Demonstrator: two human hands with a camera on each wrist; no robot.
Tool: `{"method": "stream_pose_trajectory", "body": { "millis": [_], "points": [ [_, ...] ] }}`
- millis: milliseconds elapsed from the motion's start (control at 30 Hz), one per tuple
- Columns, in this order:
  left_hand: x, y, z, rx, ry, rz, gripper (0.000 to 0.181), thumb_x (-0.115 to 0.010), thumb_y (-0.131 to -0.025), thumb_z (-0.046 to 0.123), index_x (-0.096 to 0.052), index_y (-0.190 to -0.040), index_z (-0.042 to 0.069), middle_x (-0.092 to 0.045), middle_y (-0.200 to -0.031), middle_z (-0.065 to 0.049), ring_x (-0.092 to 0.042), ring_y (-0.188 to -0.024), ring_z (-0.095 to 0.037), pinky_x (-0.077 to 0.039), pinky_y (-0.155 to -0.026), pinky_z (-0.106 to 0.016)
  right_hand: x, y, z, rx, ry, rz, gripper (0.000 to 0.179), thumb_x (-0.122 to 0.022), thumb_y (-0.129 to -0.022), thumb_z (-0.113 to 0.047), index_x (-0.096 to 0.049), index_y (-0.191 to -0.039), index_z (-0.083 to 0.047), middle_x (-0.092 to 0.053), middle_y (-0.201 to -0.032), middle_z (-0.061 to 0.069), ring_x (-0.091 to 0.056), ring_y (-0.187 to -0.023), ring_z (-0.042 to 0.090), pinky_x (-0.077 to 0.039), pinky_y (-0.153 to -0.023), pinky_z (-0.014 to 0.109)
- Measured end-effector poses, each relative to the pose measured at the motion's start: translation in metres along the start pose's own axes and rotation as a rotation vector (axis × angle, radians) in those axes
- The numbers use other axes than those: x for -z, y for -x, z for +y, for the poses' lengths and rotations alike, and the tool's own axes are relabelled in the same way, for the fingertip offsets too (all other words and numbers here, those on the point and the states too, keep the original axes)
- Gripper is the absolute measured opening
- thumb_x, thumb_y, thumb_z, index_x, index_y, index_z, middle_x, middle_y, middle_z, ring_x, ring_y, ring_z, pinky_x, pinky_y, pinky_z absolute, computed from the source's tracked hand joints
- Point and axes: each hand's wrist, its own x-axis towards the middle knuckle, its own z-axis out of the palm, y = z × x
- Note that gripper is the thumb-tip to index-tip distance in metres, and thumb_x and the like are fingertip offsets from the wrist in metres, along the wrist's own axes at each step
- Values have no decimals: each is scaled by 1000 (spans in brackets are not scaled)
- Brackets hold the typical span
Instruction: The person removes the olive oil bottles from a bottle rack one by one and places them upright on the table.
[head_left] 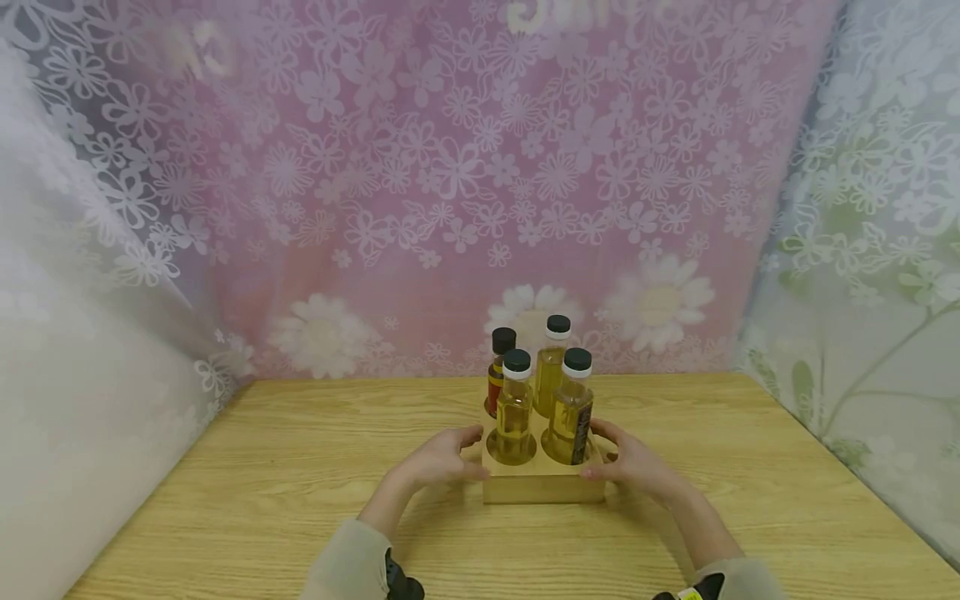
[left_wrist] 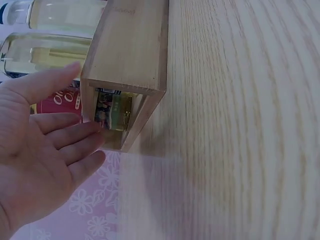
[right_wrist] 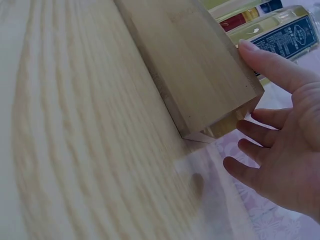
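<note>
Wooden rack (head_left: 543,490) holds four bottles (head_left: 514,417) upright near the back edge of the counter (head_left: 300,467), between its side edges. Left hand (head_left: 447,457) and right hand (head_left: 636,463) flank it, thumbs at its upper edges — fingers extended, unclenched. Left wrist view exposes the rack's hollow end and a label (left_wrist: 112,109) inside — both concealed from the head view.

Wooden rack (head_left: 543,490), open-ended, sits flat nr surface's (head_left: 300,467) back edge, betw. L & R edges. 4 dark-capped btls upright in its round holes: yellow-oil btl (head_left: 513,421) front L corner, dark-labelled btl (head_left: 562,421) front R, white-collared btl (head_left: 550,371) back R, red-labelled btl (head_left: 494,387) back L.
</note>
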Motion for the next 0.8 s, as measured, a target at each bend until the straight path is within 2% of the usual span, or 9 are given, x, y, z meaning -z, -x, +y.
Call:
{"method": "stream_pose_trajectory", "body": {
  "millis": [133, 300, 467, 600, 800],
  "points": [
    [0, -2, 6, -31, -94, 73, 71, -67, -85, 30, -36, -140, -3, -40, -140, -19, -36, -129, -34, -33, -102, -49, 0, 2, 5, -10, -70, 26, 87, -71, -82, -21, -16, -146, -1, -8, -150, 25, -13, -129, 56, -24, -100, 63],
    [-3, -7, 16, -72, -133, 209, 67, -67, -85, 35, -42, -138, 2, -46, -136, -14, -41, -125, -33, -34, -99, -51, -1, 3, 8, -13, -77, 28, 89, -72, -82, -22, -14, -147, -1, -6, -150, 25, -15, -128, 56, -26, -99, 62],
    [-9, -13, 28, -82, -71, 259, 66, -71, -81, 38, -46, -135, 9, -51, -131, -8, -46, -120, -30, -39, -96, -49, -4, 6, 9, 16, -49, 4, 94, -75, -79, -18, -12, -147, 0, -4, -150, 26, -12, -127, 58, -22, -102, 61],
    [-15, -19, 36, -86, -7, 279, 68, -73, -79, 36, -44, -133, 7, -54, -121, -7, -51, -110, -28, -44, -89, -46, -4, 7, 9, 33, -61, -1, 92, -74, -80, -16, -13, -146, 2, -6, -149, 27, -13, -126, 60, -21, -101, 63],
    [-19, -26, 41, -85, 2, 334, 68, -74, -79, 32, -43, -133, 2, -55, -112, -7, -51, -98, -23, -45, -81, -40, -4, 9, 5, 23, -81, 1, 88, -73, -81, -14, -14, -145, 4, -8, -148, 29, -14, -125, 61, -24, -99, 64]
  ]
}}
